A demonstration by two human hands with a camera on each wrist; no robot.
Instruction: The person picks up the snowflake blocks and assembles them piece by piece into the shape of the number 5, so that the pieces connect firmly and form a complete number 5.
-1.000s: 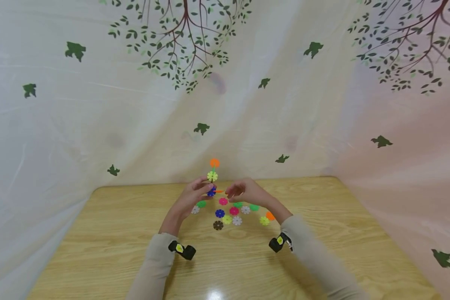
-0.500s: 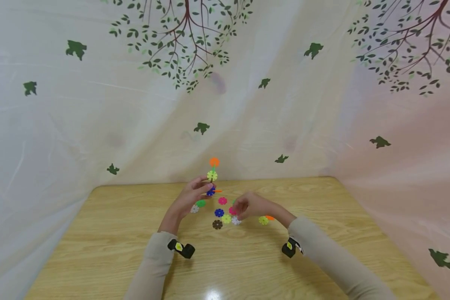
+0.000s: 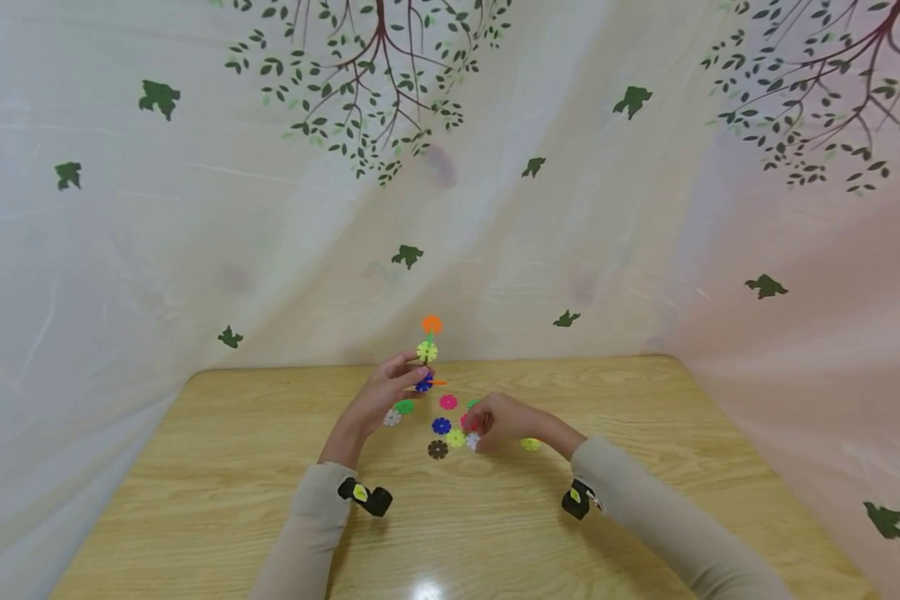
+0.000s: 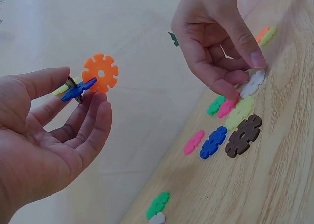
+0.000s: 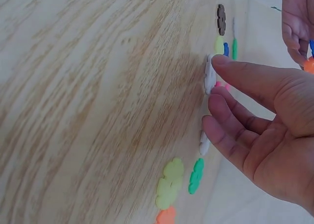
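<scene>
In the head view my left hand (image 3: 381,393) holds up a chain of joined flower-shaped discs, with an orange disc (image 3: 432,324) on top, a yellow disc (image 3: 427,351) below it and a blue disc (image 3: 423,382) near the thumb. The left wrist view shows the thumb and fingers at a dark disc (image 4: 72,81) slotted into the blue one. Over the table, my right hand (image 3: 504,418) has its thumb and bent fingers at the edges of a white disc (image 5: 209,75), which lies on the wood. Part of that disc is hidden by the fingers.
Loose discs lie around the right hand: brown (image 3: 437,450), blue (image 3: 441,426), pink (image 3: 448,402) and yellow (image 3: 455,438). A green disc (image 3: 403,407) and another white disc (image 3: 392,417) lie below the left hand. A printed cloth (image 3: 315,250) rises behind the wooden table (image 3: 217,467).
My right hand has left the chain, moving down and slightly right to the white disc on the table. My left hand keeps the chain in nearly the same place.
</scene>
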